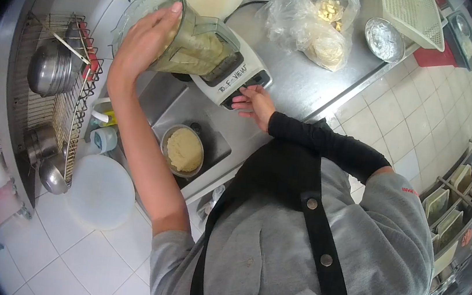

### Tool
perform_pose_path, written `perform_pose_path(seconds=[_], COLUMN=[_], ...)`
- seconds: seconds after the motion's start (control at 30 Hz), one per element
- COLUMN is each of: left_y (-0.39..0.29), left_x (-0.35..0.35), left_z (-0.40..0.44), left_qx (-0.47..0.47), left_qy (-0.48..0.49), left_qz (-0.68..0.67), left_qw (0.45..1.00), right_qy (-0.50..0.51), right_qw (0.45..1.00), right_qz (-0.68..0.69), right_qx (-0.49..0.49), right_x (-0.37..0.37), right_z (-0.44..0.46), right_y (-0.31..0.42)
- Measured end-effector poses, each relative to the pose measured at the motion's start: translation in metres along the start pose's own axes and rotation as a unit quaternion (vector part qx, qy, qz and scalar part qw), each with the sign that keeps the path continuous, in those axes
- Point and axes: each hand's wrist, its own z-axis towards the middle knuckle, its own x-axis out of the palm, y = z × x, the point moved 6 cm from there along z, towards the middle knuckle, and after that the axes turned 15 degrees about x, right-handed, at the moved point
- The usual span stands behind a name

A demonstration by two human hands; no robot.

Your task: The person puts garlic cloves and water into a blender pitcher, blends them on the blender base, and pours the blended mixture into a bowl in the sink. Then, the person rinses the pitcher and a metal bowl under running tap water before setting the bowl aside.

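Note:
A clear blender jar point(187, 40) with pale greenish contents sits on a white blender base point(233, 77) marked with black handwriting. My left hand point(143, 38) lies over the jar's top, its fingers bent across the rim and its thumb mostly hidden. At the base's front panel, my right hand point(257, 104) touches the dark controls with its fingers apart. Which control it touches, I cannot tell. Below the blender, a metal bowl point(199, 165) holding a pale yellow mass point(184, 150) stands in the sink point(216, 145).
Clear plastic bags point(314, 25) with pale pieces and a foil-lined bowl point(384, 40) occupy the steel counter point(337, 80). A wire rack point(81, 98) with metal bowls point(51, 70) is at left. A round white lid or board point(100, 192) lies below it.

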Motion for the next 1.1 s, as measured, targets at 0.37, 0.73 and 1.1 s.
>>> perform_pose_path(seconds=[0.37, 0.73, 1.1], left_y=[0.004, -0.001, -0.014], left_x=[0.008, 0.004, -0.006], left_z=[0.001, -0.003, -0.003], left_qx=[-0.038, -0.147, -0.027], left_qy=[0.051, 0.095, -0.03], left_qz=[-0.069, -0.062, -0.026], left_qw=[0.996, 0.983, 0.999], right_qy=[0.036, 0.052, 0.067], right_qw=[0.999, 0.998, 0.997], right_qz=[0.005, 0.015, 0.017], right_qx=[0.018, 0.032, 0.03], right_x=[-0.003, -0.006, -0.007], right_z=[0.011, 0.017, 0.022], right_y=[-0.005, -0.007, -0.008])
